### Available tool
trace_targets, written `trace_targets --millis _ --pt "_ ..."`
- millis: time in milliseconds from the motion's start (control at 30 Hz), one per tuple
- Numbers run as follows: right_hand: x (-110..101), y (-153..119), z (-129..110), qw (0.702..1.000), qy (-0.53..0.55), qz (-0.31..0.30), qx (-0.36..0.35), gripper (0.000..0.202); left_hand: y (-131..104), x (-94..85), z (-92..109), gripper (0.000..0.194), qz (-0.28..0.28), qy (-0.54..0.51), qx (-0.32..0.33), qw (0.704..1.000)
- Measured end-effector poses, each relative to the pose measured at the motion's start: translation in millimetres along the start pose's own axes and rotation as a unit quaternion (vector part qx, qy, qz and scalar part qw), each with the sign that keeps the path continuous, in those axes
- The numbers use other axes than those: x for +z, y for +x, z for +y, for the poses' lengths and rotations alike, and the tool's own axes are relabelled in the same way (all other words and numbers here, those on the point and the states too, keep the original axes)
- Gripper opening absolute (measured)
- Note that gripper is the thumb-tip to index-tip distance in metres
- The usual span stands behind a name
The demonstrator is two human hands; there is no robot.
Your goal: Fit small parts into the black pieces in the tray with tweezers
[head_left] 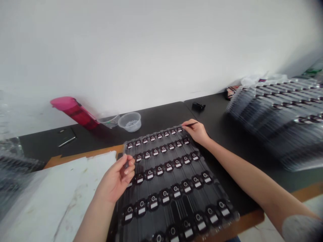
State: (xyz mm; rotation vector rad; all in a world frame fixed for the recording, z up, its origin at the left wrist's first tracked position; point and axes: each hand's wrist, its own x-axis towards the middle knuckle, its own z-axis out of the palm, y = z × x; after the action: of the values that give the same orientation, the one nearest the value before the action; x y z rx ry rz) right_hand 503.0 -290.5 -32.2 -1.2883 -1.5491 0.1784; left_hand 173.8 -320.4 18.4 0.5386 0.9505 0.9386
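A clear plastic tray (183, 206) lies before me, filled with rows of small black parts, each bearing a ring and a white rectangle. At its far right corner, my right hand (198, 131) pinches a thin dark tool (192, 124), slim like tweezers, with its tip over the last part of the far row. My left hand (118, 176) hovers at the tray's left edge, palm up and fingers curled. Something small and greyish shows between thumb and fingers, too small to name. Beyond the tray stands a clear plastic tub (130, 121) with small clear bits inside.
Tall stacks of filled clear trays (272, 124) stand on the right. White sheets (68, 191) cover the table at left, near more blurred clear plastic (15, 171). A pink pouch (75, 112) leans on the wall. A black adapter (198, 106) and a metal pen-like stick (67, 141) lie farther back.
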Motion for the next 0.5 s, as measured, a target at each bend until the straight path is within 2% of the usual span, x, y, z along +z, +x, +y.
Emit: trace_targets --millis 500 --pt "0.8 -0.8 2.1 1.0 0.007 0.002 -0.007 0.01 0.1 -0.7 -1.1 0.016 0.004 0.016 0.002 1.0"
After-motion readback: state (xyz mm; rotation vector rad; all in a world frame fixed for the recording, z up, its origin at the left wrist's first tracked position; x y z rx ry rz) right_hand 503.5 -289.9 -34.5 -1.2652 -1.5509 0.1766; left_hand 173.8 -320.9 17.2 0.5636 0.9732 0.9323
